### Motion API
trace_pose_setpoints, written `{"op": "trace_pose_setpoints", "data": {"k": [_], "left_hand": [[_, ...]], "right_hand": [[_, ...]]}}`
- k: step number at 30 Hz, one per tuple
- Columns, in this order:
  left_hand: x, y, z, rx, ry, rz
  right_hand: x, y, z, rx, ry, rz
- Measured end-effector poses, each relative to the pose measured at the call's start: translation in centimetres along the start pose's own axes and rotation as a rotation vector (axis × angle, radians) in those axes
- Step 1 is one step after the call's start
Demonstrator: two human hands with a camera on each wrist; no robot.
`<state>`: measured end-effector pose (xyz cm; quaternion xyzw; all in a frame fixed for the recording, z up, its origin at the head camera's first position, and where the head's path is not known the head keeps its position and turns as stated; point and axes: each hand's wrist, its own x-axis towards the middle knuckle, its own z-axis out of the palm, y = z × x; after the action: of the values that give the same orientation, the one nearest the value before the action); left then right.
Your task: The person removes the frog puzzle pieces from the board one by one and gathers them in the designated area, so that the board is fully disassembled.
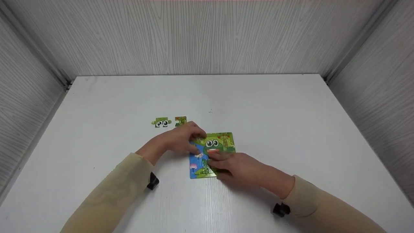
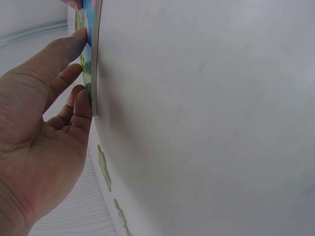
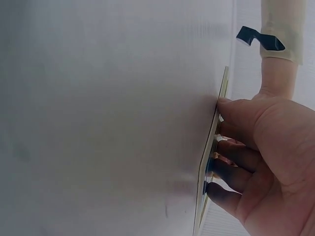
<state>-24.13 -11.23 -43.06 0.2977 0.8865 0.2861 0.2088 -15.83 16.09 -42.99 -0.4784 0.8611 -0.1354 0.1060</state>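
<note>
A square frog jigsaw puzzle (image 1: 198, 170) lies on the white table, its frog face and blue and green scenery partly covered by fingers. My left hand (image 1: 179, 138) touches its upper left, with the thumb on the picture and the fingertips by the top edge. In the left wrist view, the left hand's (image 2: 47, 113) fingertips rest against the puzzle's face (image 2: 88, 64). Across the lower right, my right hand (image 1: 241, 166) lays its fingers just below the frog's mouth. The right wrist view shows the right hand's (image 3: 266, 157) fingers pressing the puzzle (image 3: 203, 172); its thumb touches near the edge.
Beyond the left hand lie two loose puzzle pieces: one with cartoon eyes (image 1: 162, 123) and a green-and-red one (image 1: 182, 120), partly behind the hand. White wood-grain panels (image 1: 207, 38) enclose the table (image 1: 284, 113) at the back and sides.
</note>
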Motion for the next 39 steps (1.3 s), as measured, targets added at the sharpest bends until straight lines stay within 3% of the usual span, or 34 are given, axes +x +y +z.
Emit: {"op": "trace_pose_setpoints", "data": {"k": [15,26,39], "left_hand": [[0.02,0.03,-0.02,-0.024,0.008,0.005],[0.40,0.20,-0.11,-0.019,-0.017,-0.025],[0.46,0.59,-0.18,-0.002,-0.033,-0.015]], "right_hand": [[-0.03,0.03,0.18,-0.053,0.019,-0.023],[0.01,-0.20,0.18,-0.079,0.012,-0.020],[0.02,-0.23,0.24,-0.050,0.021,-0.012]]}}
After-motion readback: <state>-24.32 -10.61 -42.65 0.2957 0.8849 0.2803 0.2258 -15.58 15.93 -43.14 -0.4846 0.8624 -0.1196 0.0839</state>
